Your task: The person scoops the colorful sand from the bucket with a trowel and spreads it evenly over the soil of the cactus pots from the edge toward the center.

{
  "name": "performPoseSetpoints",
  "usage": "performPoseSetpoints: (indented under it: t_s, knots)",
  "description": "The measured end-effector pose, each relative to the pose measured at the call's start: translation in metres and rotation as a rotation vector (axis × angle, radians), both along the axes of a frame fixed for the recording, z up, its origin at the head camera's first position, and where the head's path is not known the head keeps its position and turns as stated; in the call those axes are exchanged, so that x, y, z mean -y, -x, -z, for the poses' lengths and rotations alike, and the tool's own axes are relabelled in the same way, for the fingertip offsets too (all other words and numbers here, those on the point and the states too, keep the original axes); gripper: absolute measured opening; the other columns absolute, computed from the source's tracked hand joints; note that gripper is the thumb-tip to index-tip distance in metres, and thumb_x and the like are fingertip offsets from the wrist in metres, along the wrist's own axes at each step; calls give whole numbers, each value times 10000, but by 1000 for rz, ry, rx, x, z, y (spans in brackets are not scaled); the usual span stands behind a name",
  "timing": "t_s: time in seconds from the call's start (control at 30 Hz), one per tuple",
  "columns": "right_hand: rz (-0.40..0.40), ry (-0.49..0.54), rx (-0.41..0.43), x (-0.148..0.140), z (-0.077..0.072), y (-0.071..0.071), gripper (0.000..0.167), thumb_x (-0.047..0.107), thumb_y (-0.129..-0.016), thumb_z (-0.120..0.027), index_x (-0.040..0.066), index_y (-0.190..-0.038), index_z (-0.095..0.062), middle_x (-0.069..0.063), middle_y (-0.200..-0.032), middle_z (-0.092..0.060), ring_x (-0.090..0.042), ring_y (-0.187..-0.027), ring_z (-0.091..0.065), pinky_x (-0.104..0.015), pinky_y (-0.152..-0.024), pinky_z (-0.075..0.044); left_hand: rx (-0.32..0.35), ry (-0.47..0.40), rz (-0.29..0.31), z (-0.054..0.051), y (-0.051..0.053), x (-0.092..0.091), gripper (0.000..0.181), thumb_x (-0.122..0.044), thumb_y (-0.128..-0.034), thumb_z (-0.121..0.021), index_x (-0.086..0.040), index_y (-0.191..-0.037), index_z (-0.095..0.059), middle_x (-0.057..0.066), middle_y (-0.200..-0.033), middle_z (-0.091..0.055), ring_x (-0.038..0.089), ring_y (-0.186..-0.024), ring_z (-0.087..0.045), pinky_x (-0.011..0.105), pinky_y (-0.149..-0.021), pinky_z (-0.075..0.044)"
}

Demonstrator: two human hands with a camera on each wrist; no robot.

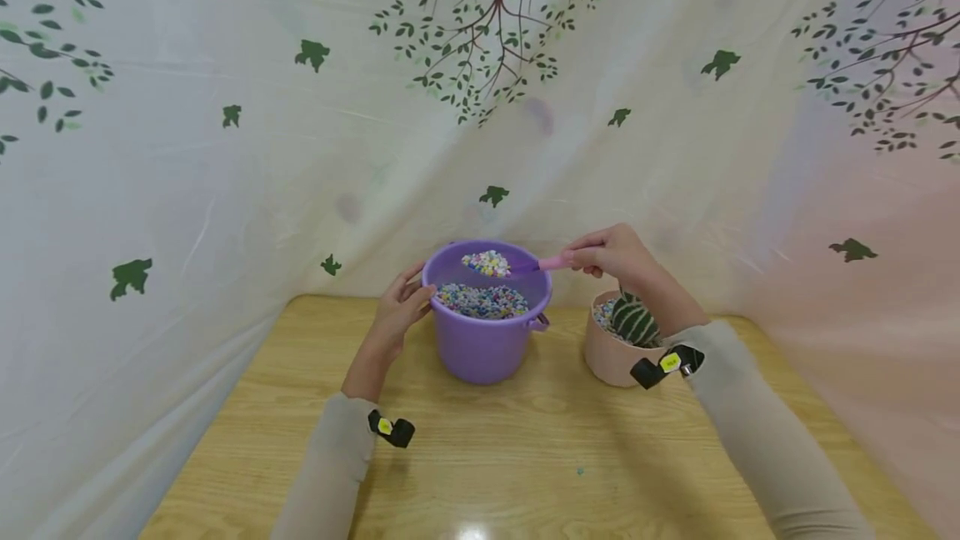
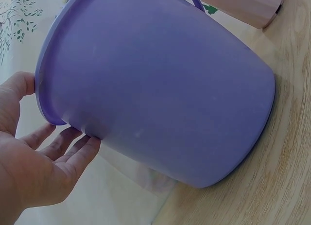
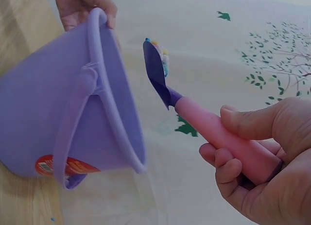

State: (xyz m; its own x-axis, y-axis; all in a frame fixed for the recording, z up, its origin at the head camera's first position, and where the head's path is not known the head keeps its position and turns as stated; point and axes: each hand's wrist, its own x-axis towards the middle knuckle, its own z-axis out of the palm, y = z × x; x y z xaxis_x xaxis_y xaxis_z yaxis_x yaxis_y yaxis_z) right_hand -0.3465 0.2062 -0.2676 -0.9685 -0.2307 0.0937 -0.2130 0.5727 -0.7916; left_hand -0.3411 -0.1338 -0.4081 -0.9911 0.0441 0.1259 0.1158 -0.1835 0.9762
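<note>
A purple bucket (image 1: 483, 348) stands on the table, partly filled with small multicoloured pebbles (image 1: 480, 300). My left hand (image 1: 397, 311) holds its left side, the thumb at the rim and the fingers against the outer wall, as the left wrist view shows. My right hand (image 1: 615, 257) grips the pink handle (image 3: 218, 132) of a small trowel with a purple blade (image 3: 154, 67). The blade is over the bucket's opening and carries a heap of pebbles (image 1: 487, 263). Below the right forearm is a pink pot (image 1: 611, 357) holding a striped cactus (image 1: 636, 322) and pebbles; the arm partly hides it.
The wooden table (image 1: 480, 440) ends at a pale curtain (image 1: 390, 157) printed with leaves and branches, close behind the bucket. One small blue-green pebble (image 1: 580, 471) lies on the tabletop. The bucket's carrying handle (image 3: 73, 118) hangs down its right side.
</note>
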Motion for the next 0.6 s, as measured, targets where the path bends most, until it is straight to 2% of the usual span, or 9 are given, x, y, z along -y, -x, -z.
performPoseSetpoints:
  t_s: [0.3, 0.6]
  knots:
    - [-5, -49, -33, -29, -21, -8, 376, 248, -945, -727, -59, -1162, -723, 3, -801, -710, -122, -660, -566, -261, -615, -523, 16, -9, 8, -1, -1, 0, 610, -153, -1009, -624, -174, -1572, -393, 190, -1542, -481, 309, -1420, -474, 464, -1180, -418]
    - [5, -22, -15, -69, -27, -20, 437, 231, -950, -723, -115, -1213, -675, 62, -763, -691, -116, -652, -555, -256, -590, -503, 22, -8, 3, -1, -2, -1, 612, -144, -1009, -621, -173, -1575, -389, 187, -1551, -474, 316, -1425, -472, 463, -1175, -423]
